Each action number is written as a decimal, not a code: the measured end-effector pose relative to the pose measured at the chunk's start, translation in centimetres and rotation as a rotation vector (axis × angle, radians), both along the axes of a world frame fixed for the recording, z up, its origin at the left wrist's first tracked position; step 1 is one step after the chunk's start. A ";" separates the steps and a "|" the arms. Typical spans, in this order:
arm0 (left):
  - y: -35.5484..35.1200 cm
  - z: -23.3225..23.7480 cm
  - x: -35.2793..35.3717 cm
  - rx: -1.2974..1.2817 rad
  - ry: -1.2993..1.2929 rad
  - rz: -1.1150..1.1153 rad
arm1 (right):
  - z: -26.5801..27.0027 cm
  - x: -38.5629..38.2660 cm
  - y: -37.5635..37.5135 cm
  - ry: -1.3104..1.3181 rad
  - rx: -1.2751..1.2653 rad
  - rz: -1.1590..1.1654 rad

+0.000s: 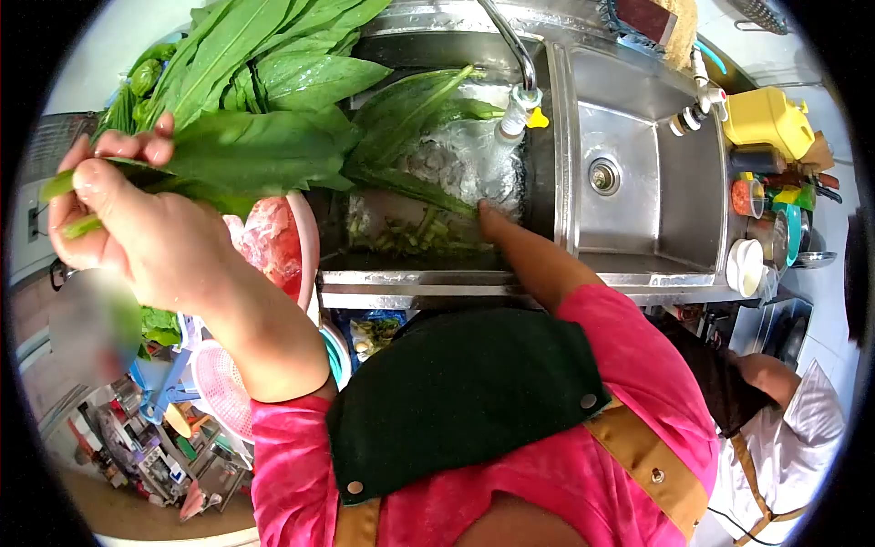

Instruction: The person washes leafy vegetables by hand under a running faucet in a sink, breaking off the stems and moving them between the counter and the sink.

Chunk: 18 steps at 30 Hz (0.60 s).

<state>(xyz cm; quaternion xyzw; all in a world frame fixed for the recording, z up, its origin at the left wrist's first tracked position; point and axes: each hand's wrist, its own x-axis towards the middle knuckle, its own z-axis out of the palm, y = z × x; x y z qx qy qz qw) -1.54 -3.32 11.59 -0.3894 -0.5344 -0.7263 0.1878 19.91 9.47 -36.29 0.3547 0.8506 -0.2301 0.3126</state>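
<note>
My left hand (137, 214) is raised at the left of the sink, its fingers wrapped round the stem ends of long green leaves (260, 150). The broad blades stretch right, toward the left sink basin. My right hand (493, 223) reaches down into that basin beside the splashing water, at the end of another long leaf (415, 187); its fingers are hidden. Under the faucet (518, 114), the water (447, 155) looks churned and foamy. Cut stem pieces (410, 232) float near the basin's front side. A large heap of similar leaves (237, 46) lies behind my left hand.
A pink-rimmed tub (307, 242) with red, meat-like contents stands left of the sink. The right sink basin (620, 219) has a drain. Rightward are a yellow jug (770, 123) and white lids (746, 266). Another person (775, 428) stands at lower right.
</note>
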 end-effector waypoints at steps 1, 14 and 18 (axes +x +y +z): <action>-0.3 0.4 0.0 -0.002 -0.044 -0.061 | 1.2 -0.3 0.2 0.052 -0.002 -0.018; 6.6 -24.8 8.7 -1.221 -0.083 -0.808 | 27.1 1.3 5.7 0.983 0.049 0.410; 9.4 -26.2 9.3 -1.041 -0.517 -0.971 | 25.5 2.2 6.2 1.179 0.330 0.268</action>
